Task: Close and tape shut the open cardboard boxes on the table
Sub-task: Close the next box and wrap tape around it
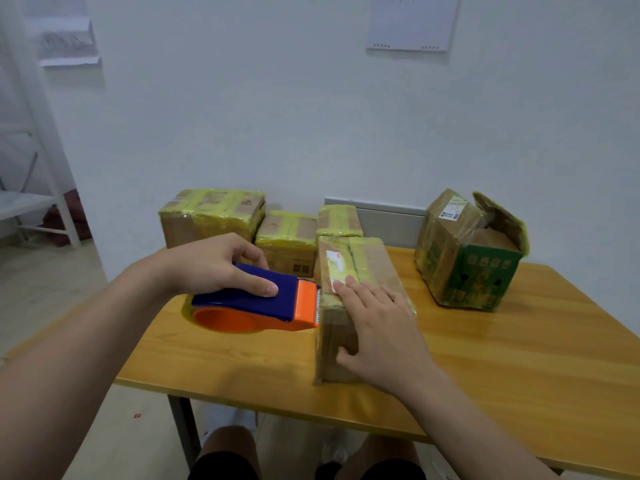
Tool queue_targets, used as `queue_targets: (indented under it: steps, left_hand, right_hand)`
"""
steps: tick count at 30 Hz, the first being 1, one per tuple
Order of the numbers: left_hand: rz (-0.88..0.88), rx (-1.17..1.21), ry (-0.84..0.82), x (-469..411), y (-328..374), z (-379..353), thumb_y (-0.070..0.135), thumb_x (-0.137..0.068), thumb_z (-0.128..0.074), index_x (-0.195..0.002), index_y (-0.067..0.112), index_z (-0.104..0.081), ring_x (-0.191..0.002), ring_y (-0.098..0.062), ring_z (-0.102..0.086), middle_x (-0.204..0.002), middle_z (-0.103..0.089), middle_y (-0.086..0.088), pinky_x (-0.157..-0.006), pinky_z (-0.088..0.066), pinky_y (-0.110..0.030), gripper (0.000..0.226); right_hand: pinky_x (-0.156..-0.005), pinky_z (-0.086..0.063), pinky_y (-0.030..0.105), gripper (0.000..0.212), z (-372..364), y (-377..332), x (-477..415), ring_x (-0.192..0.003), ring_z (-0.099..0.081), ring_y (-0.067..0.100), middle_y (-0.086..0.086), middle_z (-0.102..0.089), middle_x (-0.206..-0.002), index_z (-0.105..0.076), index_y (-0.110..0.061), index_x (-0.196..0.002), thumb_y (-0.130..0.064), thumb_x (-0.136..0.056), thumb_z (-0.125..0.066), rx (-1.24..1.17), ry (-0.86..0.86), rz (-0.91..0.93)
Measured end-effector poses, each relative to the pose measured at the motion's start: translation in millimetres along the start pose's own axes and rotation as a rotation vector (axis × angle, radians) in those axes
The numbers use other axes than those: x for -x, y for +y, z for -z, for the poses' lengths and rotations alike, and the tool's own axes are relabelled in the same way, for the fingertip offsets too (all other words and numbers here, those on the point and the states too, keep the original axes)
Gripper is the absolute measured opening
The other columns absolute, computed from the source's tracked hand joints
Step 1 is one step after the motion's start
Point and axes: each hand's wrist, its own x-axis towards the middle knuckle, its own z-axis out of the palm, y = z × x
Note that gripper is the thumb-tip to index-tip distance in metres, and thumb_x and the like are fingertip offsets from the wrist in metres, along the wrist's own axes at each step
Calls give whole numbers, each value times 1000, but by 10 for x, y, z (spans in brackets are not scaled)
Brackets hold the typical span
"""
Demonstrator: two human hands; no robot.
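A long brown cardboard box [372, 268] with yellowish tape lies closed in the middle of the wooden table [519, 358]. My right hand [377, 327] rests flat on its near top, thumb on the near side. My left hand [218, 265] grips a blue and orange tape dispenser [256, 303], whose toothed orange end touches the box's left top edge. At the right stands a green-printed box [467, 254] with one top flap raised and the top open.
Three taped brown boxes stand at the table's back: a large one [207, 220], a middle one [287, 240] and a small one [339, 220]. The white wall is right behind them. My knees show below the table's front edge.
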Motion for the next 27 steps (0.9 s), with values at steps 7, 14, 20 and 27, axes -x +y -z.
queue_targets:
  steps: [7, 14, 20, 27]
  left_hand:
    - [177, -305, 114, -51, 216, -92, 71, -75, -76, -101, 32, -72, -85, -11, -69, -94, -73, 10, -70, -54, -31, 47]
    - [255, -729, 273, -138, 560, -358, 66, -76, -72, -92, 29, -65, -80, -14, -62, -83, -64, 9, -70, -58, -34, 41]
    - [321, -696, 397, -357, -158, -783, 73, -75, -68, -100, 31, -64, -83, -17, -63, -85, -64, 11, -72, -59, -33, 49]
    - [112, -653, 547, -460, -706, -1005, 80, -79, -64, -109, 42, -59, -76, -6, -64, -87, -72, 16, -59, -52, -25, 49]
  right_hand:
    - [-126, -24, 42, 96, 5, -29, -14, -149, -36, 18, -3, -36, -165, -26, -30, -162, -58, -80, -67, 26, -6, -13]
    - [-126, -21, 43, 97, -16, -41, -13, -152, -32, 18, -2, -33, -166, -23, -30, -163, -58, -81, -67, 29, 3, -10]
    - [-128, -18, 42, 101, -40, -25, 6, -153, -28, 17, -3, -29, -168, -20, -30, -163, -63, -79, -64, 23, 7, -13]
    - [-129, -2, 38, 108, 7, -15, -10, -159, -7, 17, -2, -5, -173, 0, -27, -165, -67, -84, -60, -36, -27, 7]
